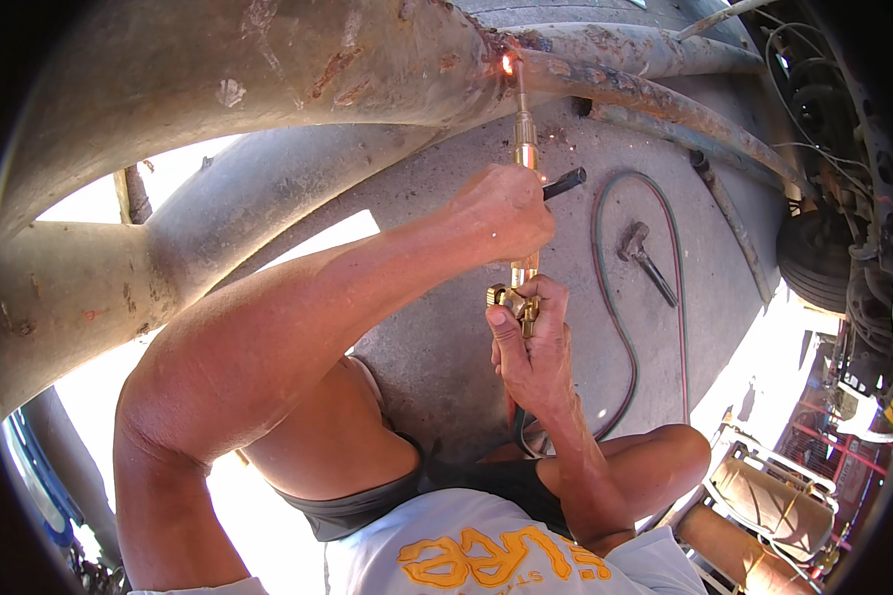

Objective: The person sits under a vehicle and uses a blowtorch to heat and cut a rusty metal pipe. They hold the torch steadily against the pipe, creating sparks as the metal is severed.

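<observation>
A brass gas torch (526,134) runs upright through the middle of the view. Its tip meets a rusty joint between large metal pipes (397,69), where a spot glows orange and a few sparks fly. My left hand (506,213) is closed round the torch's body, and a short black rod (566,183) sticks out beside that fist; whether the fist also grips the rod is hidden. Lower down, my right hand (536,352) grasps the torch's valve end, with thumb and fingers on the brass knobs (501,297).
A red and green twin hose (599,238) loops over the concrete floor to my right. Inside the loop lies a hammer (647,260). Beyond it are a loose pipe (732,223) and a tire (814,260). Thinner pipes (665,99) branch off at the far right.
</observation>
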The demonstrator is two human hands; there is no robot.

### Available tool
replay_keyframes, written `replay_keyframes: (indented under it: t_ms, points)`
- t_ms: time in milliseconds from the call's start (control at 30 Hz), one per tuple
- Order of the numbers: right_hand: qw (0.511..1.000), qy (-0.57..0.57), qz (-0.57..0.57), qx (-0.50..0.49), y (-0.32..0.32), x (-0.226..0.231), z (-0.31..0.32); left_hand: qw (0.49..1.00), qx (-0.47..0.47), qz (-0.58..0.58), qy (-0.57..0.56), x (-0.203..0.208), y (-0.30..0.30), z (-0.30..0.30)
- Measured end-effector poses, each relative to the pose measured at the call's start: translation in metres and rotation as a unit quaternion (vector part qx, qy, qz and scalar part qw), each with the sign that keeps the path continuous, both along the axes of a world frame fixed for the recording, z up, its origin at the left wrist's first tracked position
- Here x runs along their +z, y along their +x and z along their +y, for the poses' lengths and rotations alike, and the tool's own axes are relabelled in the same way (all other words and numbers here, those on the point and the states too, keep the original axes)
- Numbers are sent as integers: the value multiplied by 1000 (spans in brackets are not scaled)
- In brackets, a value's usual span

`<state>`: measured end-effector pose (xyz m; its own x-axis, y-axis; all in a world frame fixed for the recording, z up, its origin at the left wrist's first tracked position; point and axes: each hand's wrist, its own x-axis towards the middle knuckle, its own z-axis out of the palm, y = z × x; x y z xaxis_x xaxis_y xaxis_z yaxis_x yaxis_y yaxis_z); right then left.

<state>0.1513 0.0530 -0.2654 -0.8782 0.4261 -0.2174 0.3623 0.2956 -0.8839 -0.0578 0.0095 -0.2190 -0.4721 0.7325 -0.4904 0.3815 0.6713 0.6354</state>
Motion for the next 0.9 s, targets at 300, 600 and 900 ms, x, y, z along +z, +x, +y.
replay_keyframes:
  t_ms: [300,600,900]
  points:
    - [1000,19,14,13,2,2,2,995,-80,58,-2,-1,-1,0]
    - [1000,-5,13,9,2,2,2,997,-69,45,-1,1,-1,1]
    - [1000,1,16,11,1,2,3,994,-91,61,2,0,-1,1]
